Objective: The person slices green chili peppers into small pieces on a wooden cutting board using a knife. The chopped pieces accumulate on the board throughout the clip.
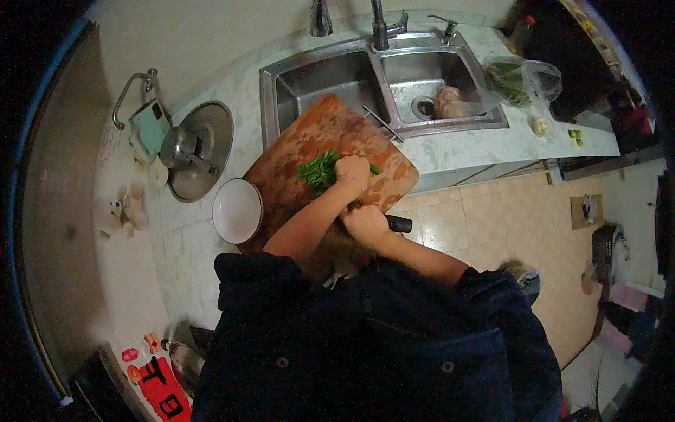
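My left hand [353,171] is closed over a bunch of chopped green leafy vegetable [320,171] on a wooden cutting board [295,142]. A bit of green shows at the far side of the fist. Close below it, my right hand [366,224] is curled at the board's near edge. The black handle of a knife [399,223] juts out to the right of that fist, and its blade is hidden under my hands and left forearm. To the left of the board stands a white bowl [237,211] with nothing seen in it.
The board overlaps a double steel sink [269,105] with a faucet [378,31]. Raw meat [448,102] lies in the right basin. A large pan lid [219,126], a ladle-like metal pot [179,147] and a phone [150,126] are at left. A plastic bag of greens [509,79] rests at right.
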`<action>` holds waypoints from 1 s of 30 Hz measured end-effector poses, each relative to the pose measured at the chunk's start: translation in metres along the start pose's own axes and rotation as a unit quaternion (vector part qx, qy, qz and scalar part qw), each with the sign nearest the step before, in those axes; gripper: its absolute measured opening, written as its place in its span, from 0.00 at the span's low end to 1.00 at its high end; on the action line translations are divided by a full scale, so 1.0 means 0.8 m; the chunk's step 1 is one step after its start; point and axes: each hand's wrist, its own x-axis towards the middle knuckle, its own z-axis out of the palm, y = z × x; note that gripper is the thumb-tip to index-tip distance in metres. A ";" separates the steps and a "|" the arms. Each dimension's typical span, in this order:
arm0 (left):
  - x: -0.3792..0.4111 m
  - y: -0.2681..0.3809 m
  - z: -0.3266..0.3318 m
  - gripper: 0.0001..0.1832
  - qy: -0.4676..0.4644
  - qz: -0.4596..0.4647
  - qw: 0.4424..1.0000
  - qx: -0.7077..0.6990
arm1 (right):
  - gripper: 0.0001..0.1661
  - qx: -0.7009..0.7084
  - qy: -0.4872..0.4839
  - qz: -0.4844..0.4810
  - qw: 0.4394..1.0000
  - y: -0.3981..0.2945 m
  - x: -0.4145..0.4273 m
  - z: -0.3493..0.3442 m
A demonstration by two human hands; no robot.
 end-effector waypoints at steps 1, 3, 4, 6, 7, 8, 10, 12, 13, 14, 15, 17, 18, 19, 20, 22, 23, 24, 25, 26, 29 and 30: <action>-0.007 -0.003 -0.013 0.19 0.008 -0.019 0.999 -0.027 | 0.11 0.000 0.013 0.005 1.000 0.000 0.000 -0.001; -0.026 -0.017 -0.047 0.17 0.018 -0.052 0.991 -0.119 | 0.10 -0.002 0.027 0.013 1.000 0.002 0.000 0.000; -0.036 -0.032 -0.062 0.17 0.020 -0.066 0.981 -0.181 | 0.10 -0.004 0.030 0.015 0.999 0.003 0.002 0.000; -0.044 -0.089 -0.024 0.14 0.180 -0.034 0.859 -0.478 | 0.10 -0.017 0.030 0.020 0.999 0.001 0.005 -0.002; -0.067 -0.104 -0.039 0.15 0.204 -0.032 0.814 -0.543 | 0.10 -0.029 0.026 0.030 0.999 0.006 0.006 -0.006; -0.095 -0.110 -0.056 0.15 0.225 -0.024 0.763 -0.605 | 0.10 -0.044 0.024 0.046 0.998 0.012 0.008 -0.009; -0.151 -0.119 -0.048 0.15 0.239 -0.122 0.717 -0.644 | 0.14 -0.001 -0.004 0.076 0.997 0.032 0.019 -0.009; -0.187 -0.125 -0.022 0.15 0.228 -0.216 0.679 -0.664 | 0.13 0.018 -0.020 0.080 0.996 0.038 0.025 -0.019; -0.191 -0.129 0.022 0.15 0.209 -0.251 0.665 -0.672 | 0.13 -0.002 -0.035 0.077 0.996 0.038 0.028 -0.031; -0.189 -0.129 0.054 0.16 0.186 -0.278 0.654 -0.679 | 0.13 -0.003 -0.032 0.104 0.994 0.049 0.036 -0.018; -0.187 -0.122 0.080 0.16 0.192 -0.274 0.671 -0.662 | 0.13 -0.003 -0.021 0.100 0.995 0.049 0.038 -0.014; -0.175 -0.103 0.112 0.17 0.206 -0.259 0.704 -0.629 | 0.13 -0.011 0.007 0.093 0.996 0.047 0.038 -0.016; -0.172 -0.096 0.115 0.17 0.231 -0.248 0.713 -0.614 | 0.13 -0.015 0.009 0.090 0.996 0.042 0.033 -0.022; -0.169 -0.090 0.118 0.16 0.255 -0.236 0.722 -0.598 | 0.13 -0.014 0.004 0.083 0.996 0.039 0.029 -0.024; -0.168 -0.086 0.120 0.16 0.280 -0.225 0.730 -0.581 | 0.13 -0.012 -0.002 0.076 0.997 0.036 0.026 -0.025; -0.162 -0.087 0.137 0.16 0.319 -0.229 0.760 -0.518 | 0.15 -0.011 -0.009 0.070 0.997 0.030 0.019 -0.026; -0.160 -0.088 0.145 0.16 0.337 -0.231 0.773 -0.484 | 0.15 -0.012 -0.014 0.072 0.997 0.025 0.014 -0.022; -0.160 -0.086 0.140 0.14 0.331 -0.244 0.771 -0.486 | 0.16 -0.016 -0.020 0.078 0.997 0.025 0.009 -0.018; -0.170 -0.087 0.125 0.13 0.324 -0.259 0.770 -0.484 | 0.13 -0.009 -0.006 0.083 0.997 0.022 0.005 -0.019; -0.177 -0.088 0.114 0.12 0.316 -0.274 0.769 -0.483 | 0.12 -0.002 0.008 0.088 0.996 0.020 0.002 -0.021; -0.186 -0.100 0.108 0.11 0.341 -0.163 0.829 -0.412 | 0.15 -0.013 0.026 0.083 0.996 0.014 -0.002 -0.014; -0.183 -0.102 0.114 0.09 0.385 -0.123 0.829 -0.386 | 0.15 -0.021 0.030 0.077 0.996 0.012 -0.001 -0.013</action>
